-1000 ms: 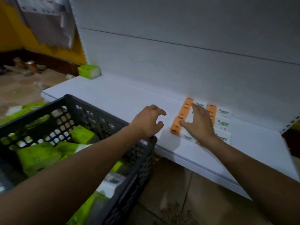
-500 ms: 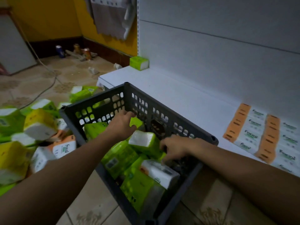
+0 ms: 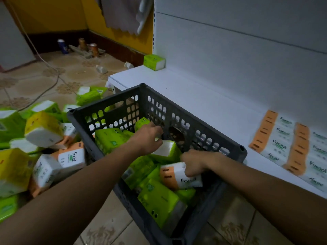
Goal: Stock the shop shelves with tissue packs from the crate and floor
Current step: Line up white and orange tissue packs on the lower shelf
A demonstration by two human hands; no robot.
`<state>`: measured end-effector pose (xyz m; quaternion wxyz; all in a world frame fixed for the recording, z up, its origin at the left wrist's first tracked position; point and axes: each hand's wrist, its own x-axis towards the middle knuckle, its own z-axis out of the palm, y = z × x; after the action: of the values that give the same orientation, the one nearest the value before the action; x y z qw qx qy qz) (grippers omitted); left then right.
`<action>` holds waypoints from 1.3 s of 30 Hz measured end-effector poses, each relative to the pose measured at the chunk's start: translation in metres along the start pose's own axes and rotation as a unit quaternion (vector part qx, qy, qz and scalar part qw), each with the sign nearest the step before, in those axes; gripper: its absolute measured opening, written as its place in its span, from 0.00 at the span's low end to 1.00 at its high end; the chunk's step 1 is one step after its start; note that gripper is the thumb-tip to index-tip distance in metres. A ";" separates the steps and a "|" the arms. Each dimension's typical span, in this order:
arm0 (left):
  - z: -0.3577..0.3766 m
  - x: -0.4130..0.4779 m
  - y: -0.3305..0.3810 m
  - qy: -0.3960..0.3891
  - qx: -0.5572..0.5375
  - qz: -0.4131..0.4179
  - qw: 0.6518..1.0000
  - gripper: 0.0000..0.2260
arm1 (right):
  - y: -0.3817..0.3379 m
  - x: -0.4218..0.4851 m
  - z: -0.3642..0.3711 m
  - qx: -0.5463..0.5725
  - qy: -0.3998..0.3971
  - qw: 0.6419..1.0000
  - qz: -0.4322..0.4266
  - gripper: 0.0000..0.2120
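Observation:
A dark grey crate stands on the floor against the white bottom shelf. It holds several green tissue packs and one orange-and-white pack. My right hand grips the top of that orange pack inside the crate. My left hand reaches deeper in and curls over a green pack with a white end. Orange-and-white packs lie in rows on the shelf at the right. A lone green pack sits at the shelf's far left corner.
Loose green, yellow and orange packs are heaped on the tiled floor left of the crate. A cable runs across the floor. Cans and litter stand by the far wall. The shelf's back panel rises behind.
Both hands left the orange packs on the shelf and went into the crate. My right hand has taken hold of an orange pack; my left has moved onto a green one.

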<state>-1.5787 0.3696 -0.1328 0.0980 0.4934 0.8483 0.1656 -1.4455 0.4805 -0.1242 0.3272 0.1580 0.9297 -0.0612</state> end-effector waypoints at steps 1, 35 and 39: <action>0.000 0.001 0.004 0.002 -0.001 0.009 1.000 0.15 | 0.007 -0.003 -0.006 0.035 0.023 0.999 0.006 0.16; 0.044 0.090 0.226 0.004 -0.161 0.156 0.975 0.42 | 0.208 -0.125 0.041 0.427 0.477 0.767 0.054 0.36; 0.058 0.098 0.242 -0.012 -0.162 0.156 0.974 0.40 | 0.227 -0.128 0.054 0.479 0.480 0.731 0.073 0.36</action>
<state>-1.4131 0.5769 -0.0952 0.1598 0.5995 0.7211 0.3083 -1.2433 0.6499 -0.0885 -0.2786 0.3692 0.7960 -0.3905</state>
